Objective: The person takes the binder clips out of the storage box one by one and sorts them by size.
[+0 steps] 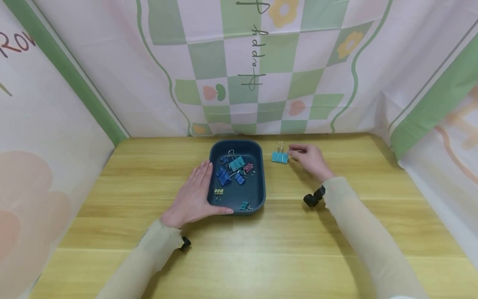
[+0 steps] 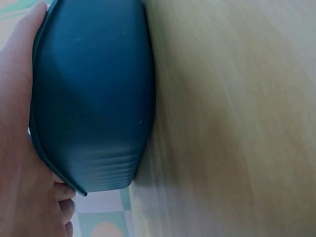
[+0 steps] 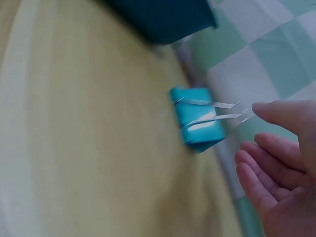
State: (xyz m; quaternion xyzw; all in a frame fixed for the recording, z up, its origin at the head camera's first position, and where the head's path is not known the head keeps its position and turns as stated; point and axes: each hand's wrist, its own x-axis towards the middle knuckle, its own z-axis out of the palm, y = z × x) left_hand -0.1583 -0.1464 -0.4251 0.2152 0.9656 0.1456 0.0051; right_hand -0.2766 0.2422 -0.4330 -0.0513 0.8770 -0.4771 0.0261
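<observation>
My left hand (image 1: 192,199) rests against a dark blue tray (image 1: 239,212), fingers straight along its left rim and thumb stretched over the near rim. In the left wrist view the outer wall of the tray (image 2: 94,89) fills the space beside that hand. A large light-blue binder clip (image 1: 279,158) stands on the table to the right of the tray, its wire handles pointing up. Close on the clip's right is my right hand (image 1: 308,158). The right wrist view has its thumb (image 3: 279,114) near the wire handles, the fingers loosely bent and nothing between them.
Inside the tray lie several binder clips: a large teal one (image 1: 237,163), a blue one (image 1: 223,177), a pink one (image 1: 249,167), a yellow one (image 1: 218,192) and a small green one (image 1: 244,205). A checkered curtain (image 1: 276,99) hangs behind the wooden table (image 1: 239,257).
</observation>
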